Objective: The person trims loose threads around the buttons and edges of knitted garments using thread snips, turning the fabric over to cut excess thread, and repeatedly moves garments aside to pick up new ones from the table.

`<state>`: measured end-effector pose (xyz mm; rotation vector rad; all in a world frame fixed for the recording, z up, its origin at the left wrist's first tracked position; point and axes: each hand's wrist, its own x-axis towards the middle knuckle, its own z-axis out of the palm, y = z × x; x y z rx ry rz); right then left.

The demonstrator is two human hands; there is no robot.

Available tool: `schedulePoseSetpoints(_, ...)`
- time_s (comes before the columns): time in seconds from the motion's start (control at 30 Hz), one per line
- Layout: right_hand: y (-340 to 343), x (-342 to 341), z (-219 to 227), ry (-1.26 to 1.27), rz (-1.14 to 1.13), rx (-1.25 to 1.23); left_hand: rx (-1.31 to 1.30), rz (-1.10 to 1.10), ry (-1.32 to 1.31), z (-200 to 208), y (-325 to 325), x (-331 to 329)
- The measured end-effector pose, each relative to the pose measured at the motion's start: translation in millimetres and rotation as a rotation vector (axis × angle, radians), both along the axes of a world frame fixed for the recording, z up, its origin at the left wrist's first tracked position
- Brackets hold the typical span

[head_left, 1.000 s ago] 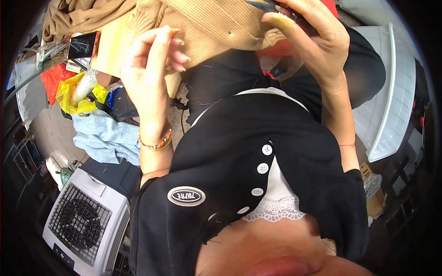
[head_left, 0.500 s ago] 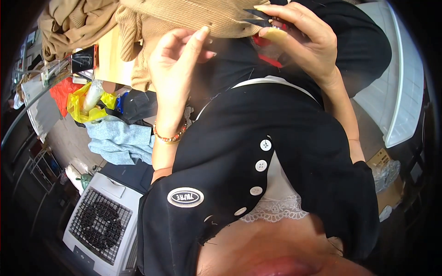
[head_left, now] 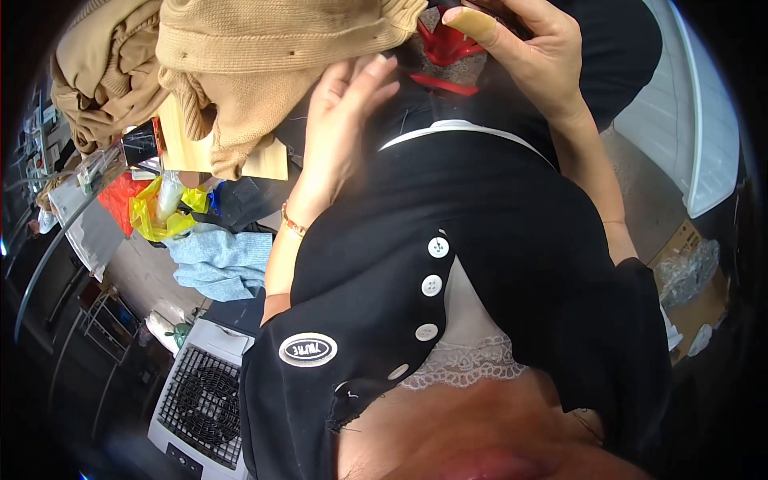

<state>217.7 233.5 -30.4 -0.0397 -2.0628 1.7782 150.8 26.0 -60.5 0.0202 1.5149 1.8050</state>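
A tan knit garment (head_left: 264, 48) with a ribbed band is spread at the top, partly cut off by the frame edge. My left hand (head_left: 340, 120) is at its lower edge, fingers stretched and apart, slightly blurred. I see nothing held in them. My right hand (head_left: 536, 60), its thumb wrapped in yellow tape, is right of the garment. Its fingers curl around dark thread snips (head_left: 507, 13), of which only a small part shows; the blades are out of view. A red object (head_left: 452, 44) lies below the right thumb, over my dark-clothed lap.
More tan knitwear (head_left: 104, 72) is heaped at far left, beside a light wooden board (head_left: 268, 160). Below are a yellow plastic bag (head_left: 152, 216), a light blue knit (head_left: 220, 260) and a grey-white fan unit (head_left: 200, 400). A white plastic bin (head_left: 712, 144) stands at right, near a cardboard box (head_left: 696, 300).
The garment has shifted left and its ribbed band now shows more. My left hand has moved right and slightly down. The right hand has moved up, taking the snips' blades out of view.
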Motion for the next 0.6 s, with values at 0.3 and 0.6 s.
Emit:
schedulePoseSetpoints(0.3, 14.5, 9.6, -24.4, 0.0, -0.046, -0.396, 0.083, -0.032, -0.123, -6.6, 4.4, -7.1)
schedulePoseSetpoints(0.6, 37.4, -46.6, -44.5, -0.285, 0.085, -0.48, -0.136, -0.374, 0.201, 49.9, -7.2, -4.9)
